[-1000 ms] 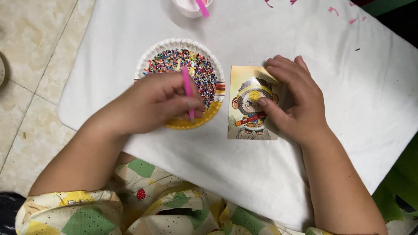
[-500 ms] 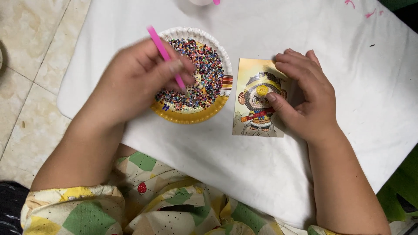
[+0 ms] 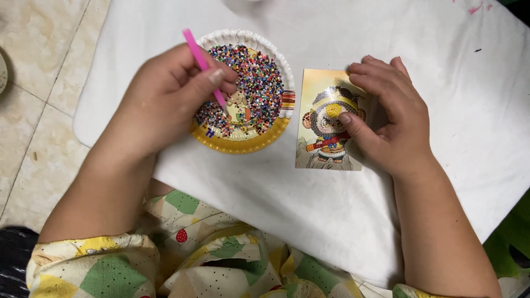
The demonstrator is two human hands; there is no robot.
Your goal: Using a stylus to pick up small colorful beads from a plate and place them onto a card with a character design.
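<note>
My left hand (image 3: 165,99) grips a thin pink pen (image 3: 205,69) like a pencil, its tip down among several tiny coloured beads in a paper plate (image 3: 251,140) with a yellow rim. To the right of the plate lies a small picture card (image 3: 326,129) showing a cartoon bear partly covered in beads. My right hand (image 3: 386,118) rests on the card's right side, fingers curled, thumb tip pressing on the bear's face. Both sit on a white table (image 3: 342,221).
Beige floor tiles (image 3: 38,99) lie to the left of the table. My lap in a patterned yellow and green garment (image 3: 210,259) is at the table's near edge. Small pink specks (image 3: 475,10) mark the table's far right.
My left hand has swung the pink pen from lying across the plate to pointing down into the beads. The right hand stays on the card.
</note>
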